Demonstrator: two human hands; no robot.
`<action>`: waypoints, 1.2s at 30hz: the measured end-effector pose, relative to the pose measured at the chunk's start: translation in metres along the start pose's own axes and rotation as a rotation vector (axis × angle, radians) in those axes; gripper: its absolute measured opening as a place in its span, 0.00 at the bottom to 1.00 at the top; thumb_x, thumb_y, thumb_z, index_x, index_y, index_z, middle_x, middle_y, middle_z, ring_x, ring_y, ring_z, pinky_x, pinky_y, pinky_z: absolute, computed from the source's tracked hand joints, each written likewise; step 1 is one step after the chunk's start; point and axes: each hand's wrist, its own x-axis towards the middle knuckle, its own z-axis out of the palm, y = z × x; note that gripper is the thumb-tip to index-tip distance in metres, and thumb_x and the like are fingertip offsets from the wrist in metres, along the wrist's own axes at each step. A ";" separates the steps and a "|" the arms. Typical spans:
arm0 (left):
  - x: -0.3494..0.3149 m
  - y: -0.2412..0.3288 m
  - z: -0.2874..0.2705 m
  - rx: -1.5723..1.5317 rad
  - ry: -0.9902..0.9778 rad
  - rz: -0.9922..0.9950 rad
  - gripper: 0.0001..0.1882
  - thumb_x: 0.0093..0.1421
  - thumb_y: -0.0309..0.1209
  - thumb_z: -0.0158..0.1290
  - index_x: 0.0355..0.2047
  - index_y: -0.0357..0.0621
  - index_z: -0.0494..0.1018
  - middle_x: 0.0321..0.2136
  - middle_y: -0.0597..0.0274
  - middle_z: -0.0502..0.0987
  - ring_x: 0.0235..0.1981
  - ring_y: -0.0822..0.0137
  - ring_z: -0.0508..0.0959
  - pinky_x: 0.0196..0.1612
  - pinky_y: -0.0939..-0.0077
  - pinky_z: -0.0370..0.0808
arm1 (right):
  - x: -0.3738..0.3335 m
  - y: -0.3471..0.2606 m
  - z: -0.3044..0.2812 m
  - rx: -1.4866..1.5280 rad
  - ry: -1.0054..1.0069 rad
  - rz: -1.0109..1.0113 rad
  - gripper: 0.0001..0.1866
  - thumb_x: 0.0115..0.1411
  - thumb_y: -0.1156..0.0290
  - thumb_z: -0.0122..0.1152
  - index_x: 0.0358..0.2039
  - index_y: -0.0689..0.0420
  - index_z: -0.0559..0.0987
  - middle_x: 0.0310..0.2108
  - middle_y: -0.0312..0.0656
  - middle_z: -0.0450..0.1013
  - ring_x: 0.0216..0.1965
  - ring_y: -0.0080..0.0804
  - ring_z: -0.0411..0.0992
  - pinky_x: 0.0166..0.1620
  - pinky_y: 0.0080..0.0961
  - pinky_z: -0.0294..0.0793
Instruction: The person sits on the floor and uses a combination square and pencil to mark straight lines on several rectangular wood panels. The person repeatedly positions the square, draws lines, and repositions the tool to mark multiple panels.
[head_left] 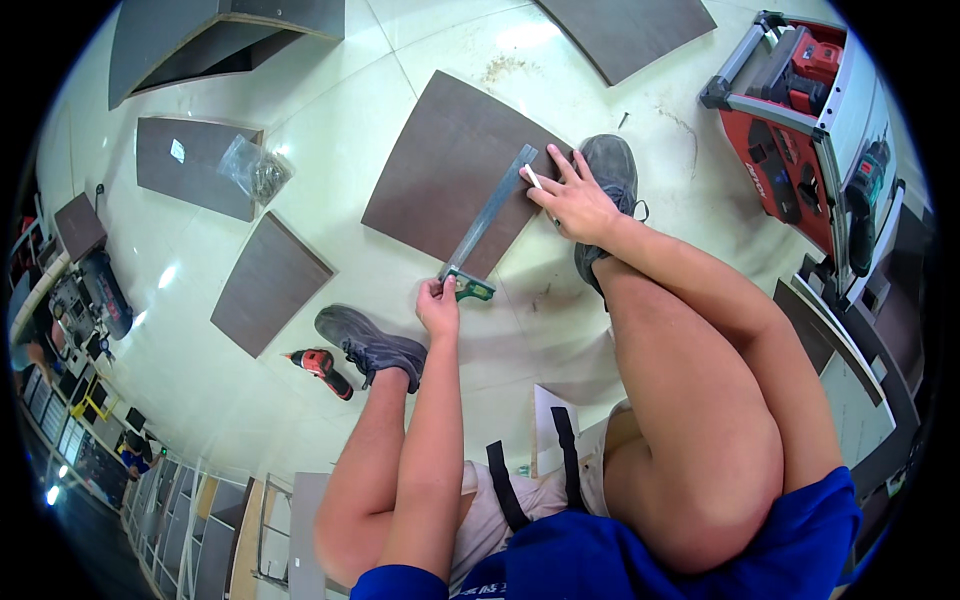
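The try square [487,225] is laid flat on a dark brown board [440,170], its steel blade running from the green stock at about 7 o'clock up toward 1 o'clock across the board's right part. The stock [468,288] is pressed against the board's near edge and is pinched by the fingers of the left hand [438,303], which are closed on it. The right hand [572,196] rests at the blade's far end, at about 1 o'clock from the stock, with the fingers curled around a thin white pencil [534,179] and the fingertips spread on the board. The square is judged light, stiff and slick along the bare metal, so the thick stock is the better place for a hold; the thin blade would slide under a loose touch. The board looks rigid, smooth-faced and fairly light, best lifted by its edges. A grey shoe [607,185] is set beside the right hand on the tiled floor [330,120], and a red drill [322,368] lies at 8 o'clock
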 end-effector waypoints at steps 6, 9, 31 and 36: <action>0.007 0.012 -0.003 0.260 0.002 0.023 0.16 0.59 0.36 0.66 0.32 0.35 0.74 0.25 0.58 0.79 0.27 0.67 0.79 0.35 0.68 0.76 | 0.000 0.001 -0.001 -0.005 -0.005 0.013 0.23 0.59 0.71 0.59 0.57 0.46 0.73 0.72 0.32 0.56 0.75 0.61 0.40 0.71 0.69 0.43; 0.009 0.026 -0.007 0.216 0.070 0.084 0.14 0.57 0.34 0.66 0.33 0.36 0.75 0.26 0.57 0.79 0.28 0.63 0.79 0.35 0.64 0.76 | 0.001 0.000 -0.001 -0.011 -0.003 0.011 0.23 0.59 0.71 0.58 0.56 0.47 0.73 0.72 0.31 0.57 0.75 0.61 0.41 0.71 0.69 0.44; 0.008 0.151 0.069 1.115 -0.473 0.560 0.37 0.63 0.26 0.50 0.73 0.58 0.55 0.49 0.49 0.77 0.48 0.54 0.79 0.45 0.60 0.82 | 0.003 0.002 0.001 -0.078 0.078 -0.025 0.24 0.59 0.68 0.59 0.58 0.47 0.72 0.68 0.35 0.64 0.73 0.62 0.48 0.69 0.68 0.49; 0.010 0.146 0.070 1.023 -0.474 0.472 0.38 0.62 0.27 0.51 0.72 0.62 0.56 0.48 0.48 0.76 0.48 0.51 0.78 0.46 0.57 0.81 | 0.022 0.010 -0.022 0.287 0.197 0.033 0.26 0.68 0.62 0.54 0.63 0.60 0.69 0.50 0.51 0.77 0.55 0.50 0.71 0.59 0.45 0.68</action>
